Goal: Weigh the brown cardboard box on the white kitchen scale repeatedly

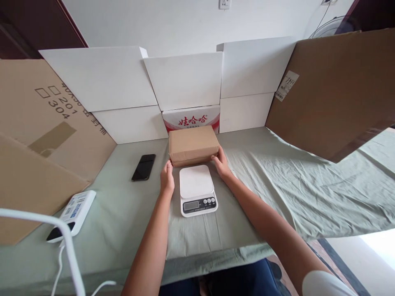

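A closed brown cardboard box (194,142) sits at the back middle of the cloth, just behind a white digital kitchen scale (196,183). My left hand (167,177) grips the box's near left corner, thumb uppermost. On the opposite side, my right hand (221,163) holds the near right corner, with its thumb on the front face. Most of the fingers are hidden behind the box's sides. Nothing lies on the scale's white plate, and its small display looks blank.
A black smartphone (143,167) lies left of the box. Further left are a white power strip (77,211) and a curved white tube (66,234). White cartons (185,80) line the back; large cardboard panels (333,90) stand at both sides. Green cloth (123,230) covers the table.
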{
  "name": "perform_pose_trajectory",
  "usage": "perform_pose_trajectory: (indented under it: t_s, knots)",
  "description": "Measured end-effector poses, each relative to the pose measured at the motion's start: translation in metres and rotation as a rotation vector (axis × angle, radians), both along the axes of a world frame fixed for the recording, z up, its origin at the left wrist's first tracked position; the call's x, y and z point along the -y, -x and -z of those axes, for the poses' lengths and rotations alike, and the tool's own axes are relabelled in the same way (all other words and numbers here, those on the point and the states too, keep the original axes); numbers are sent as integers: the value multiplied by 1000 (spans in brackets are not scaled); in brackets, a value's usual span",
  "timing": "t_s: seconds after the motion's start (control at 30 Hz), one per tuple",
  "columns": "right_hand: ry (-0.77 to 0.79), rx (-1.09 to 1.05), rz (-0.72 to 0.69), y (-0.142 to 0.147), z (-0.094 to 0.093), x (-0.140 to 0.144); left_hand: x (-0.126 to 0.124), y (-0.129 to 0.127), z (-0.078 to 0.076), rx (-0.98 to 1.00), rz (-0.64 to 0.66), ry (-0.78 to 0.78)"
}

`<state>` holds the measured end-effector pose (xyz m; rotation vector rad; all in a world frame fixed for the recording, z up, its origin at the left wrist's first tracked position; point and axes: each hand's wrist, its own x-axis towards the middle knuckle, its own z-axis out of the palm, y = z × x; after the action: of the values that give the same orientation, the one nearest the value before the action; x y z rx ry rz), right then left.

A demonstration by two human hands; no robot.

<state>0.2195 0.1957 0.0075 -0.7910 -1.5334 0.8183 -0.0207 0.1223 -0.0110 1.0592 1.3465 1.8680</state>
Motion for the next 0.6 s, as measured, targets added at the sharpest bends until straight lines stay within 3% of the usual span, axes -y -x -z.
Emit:
perform_pose_trajectory:
  t_s: [0.13, 0.2, 0.37, 0.6]
  knots:
    - [-288, 77, 63, -2, -3, 13, 10, 0, -3, -42, -39, -109]
    - [-353, 118, 82, -3, -7, 22, 18, -1, -5, -57, -53, -147]
    - [-338, 155, 60, -12, -14, 50, 53, -5, -5, -154, -69, -197]
    - [-288, 246, -41, -41, -10, 102, 123, -13, 9, -204, -85, -123]
